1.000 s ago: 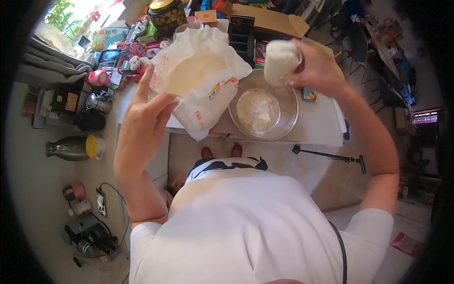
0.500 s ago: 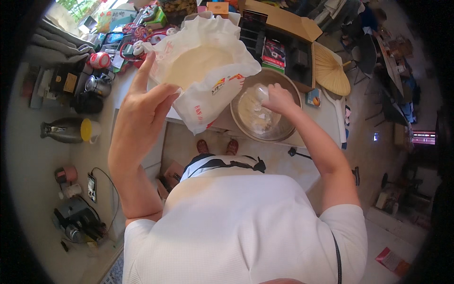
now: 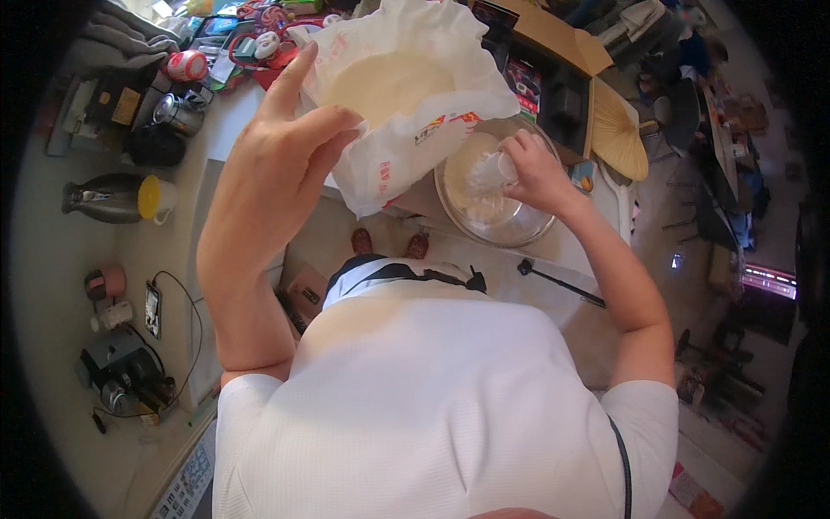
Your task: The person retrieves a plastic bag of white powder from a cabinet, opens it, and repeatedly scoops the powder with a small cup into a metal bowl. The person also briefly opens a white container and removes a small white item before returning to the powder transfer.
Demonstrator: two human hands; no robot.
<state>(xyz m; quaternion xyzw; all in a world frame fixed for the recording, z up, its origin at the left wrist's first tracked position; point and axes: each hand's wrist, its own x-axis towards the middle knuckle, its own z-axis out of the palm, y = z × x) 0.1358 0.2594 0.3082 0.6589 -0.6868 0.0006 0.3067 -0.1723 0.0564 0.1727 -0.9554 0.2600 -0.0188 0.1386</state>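
A white flour bag (image 3: 415,156) with its top wide open stands on the table, full of pale flour (image 3: 389,85). My left hand (image 3: 268,164) grips the bag's left rim, its thumb and a finger closed on the edge. To the right of the bag is a clear glass bowl (image 3: 474,232) with some flour in the bottom. My right hand (image 3: 538,173) is over the bowl, its fingers closed round a small see-through cup (image 3: 496,168). Whether the cup holds flour is hard to tell.
Behind the bowl sits an open cardboard box (image 3: 562,39) with dark inserts. A woven fan (image 3: 618,130) lies right of it. Small colourful items crowd the table's back left, near a red-and-white can (image 3: 186,66). A dark thermos jug (image 3: 104,199) stands at the far left.
The whole view has shifted slightly. My right hand has moved a little toward the bowl's right side with the cup. My left hand keeps hold of the bag's rim.
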